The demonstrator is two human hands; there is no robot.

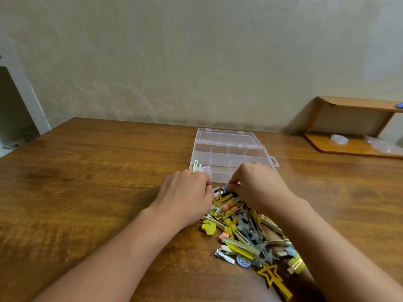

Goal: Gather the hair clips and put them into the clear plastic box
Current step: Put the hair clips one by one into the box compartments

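Clips pile (pixel 244 232) under both hands, R fingers (pixel 234 188) pinching blue clip (pixel 224 189), L fingers hidden.

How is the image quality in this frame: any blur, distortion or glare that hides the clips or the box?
Head view: wide-angle bending shows at the edges, and the shelf at right looks smeared. The clear plastic box and hair clips are readable though soft. Lighting is even, with mild sheen on the table and no hard glare.

The clear plastic box (pixel 229 153) sits on the table (pixel 87 182) behind the hair clips (pixel 242 232).
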